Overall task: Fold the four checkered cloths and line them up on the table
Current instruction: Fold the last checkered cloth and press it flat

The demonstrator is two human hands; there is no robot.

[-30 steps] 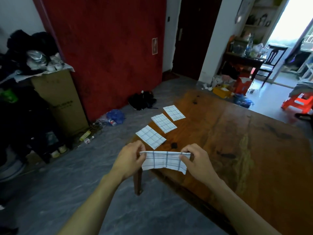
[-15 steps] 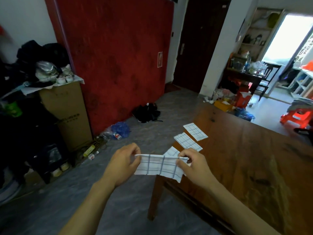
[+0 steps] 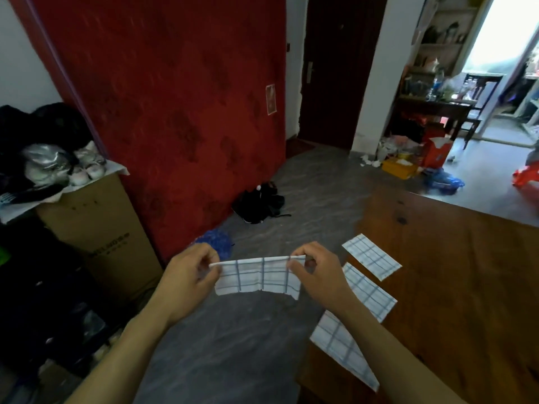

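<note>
So both hands are up in the air off the bench's edge, over the grey floor point(image 3: 233, 345). The left hand point(image 3: 186, 281) pinches the left top corner of a folded checkered cloth point(image 3: 258, 277), and the right hand point(image 3: 318, 275) pinches the right top corner, fingers curled round the fold. The cloth hangs stretched flat between them as a wide strip, top edge taut, bottom edge a bit uneven.

The other three folded cloths lie flat on the wooden bench point(image 3: 452, 287), in a row along its left edge. The far cloth point(image 3: 372, 256) sits at about 2 o'clock from the hands, the middle cloth point(image 3: 370, 293) just beside it toward me, partly behind the right wrist, and the near cloth point(image 3: 341, 345) is at roughly 5 o'clock, with the right forearm crossing over it.

Over at 9 o'clock there's a cardboard box point(image 3: 96, 237) against the red wall point(image 3: 175, 112), and a black bag point(image 3: 258, 205) on the floor at 12.
</note>
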